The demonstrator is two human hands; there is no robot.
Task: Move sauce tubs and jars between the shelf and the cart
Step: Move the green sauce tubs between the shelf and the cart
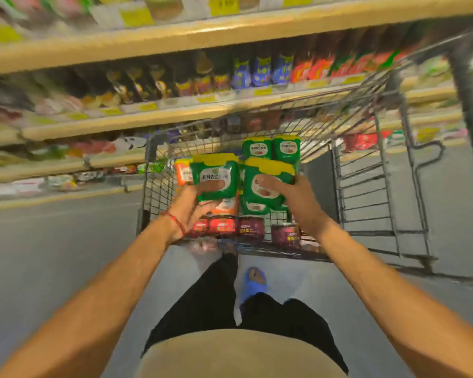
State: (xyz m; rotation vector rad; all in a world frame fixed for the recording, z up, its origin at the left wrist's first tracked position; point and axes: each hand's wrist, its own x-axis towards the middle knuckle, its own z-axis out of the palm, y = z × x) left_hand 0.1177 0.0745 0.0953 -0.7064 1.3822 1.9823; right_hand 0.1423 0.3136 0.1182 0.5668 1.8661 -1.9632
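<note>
- Our left hand [191, 211] grips a green sauce tub [216, 177] with a yellow lid from below. The fingers are curled under its bottom edge, and blur hides how the thumb lies.
- Our right hand [294, 199] grips a second green tub [265, 186]. The thumb is pressed flat across the front label, and the other fingers are hidden behind the tub.
- The two tubs sit just beside each other, not touching, above the near end of the wire cart [363, 181].
- At twelve o'clock of them two more green tubs [271, 148] stand in the basket. An orange tub [182, 171] sits at nine o'clock of the left one.
- At six o'clock, against the near wall, stand red-labelled jars [221, 226] and dark purple jars [286, 234].
- Open room in the basket lies at three o'clock of our right hand.
- Shelves [175, 36] of blurred bottles run from nine to one o'clock, near the cart's far end.
</note>
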